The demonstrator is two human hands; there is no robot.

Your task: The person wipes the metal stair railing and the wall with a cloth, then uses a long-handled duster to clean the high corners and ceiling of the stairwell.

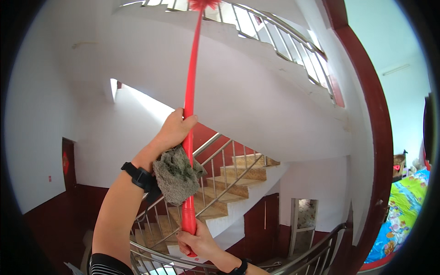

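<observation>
A long red pole (192, 75) rises nearly upright in front of me, with a red bristle head (203, 4) cut off by the top of the view. My left hand (176, 128) is wrapped around the pole's middle. Lower down, my right hand (199, 240) grips the pole's bottom end. Just under my left hand, a grey-green cloth (177, 177) hangs against the pole; what holds it up is hidden. The bristle head appears in front of the upper stair railing (275, 34), and I cannot tell whether they touch.
Behind the pole, a stone staircase (220, 192) climbs under a white sloping stair underside (268, 103). A curved metal handrail (165, 252) runs below my hands. At right, a dark red door frame (374, 113) opens on a room with a colourful bedspread (395, 220).
</observation>
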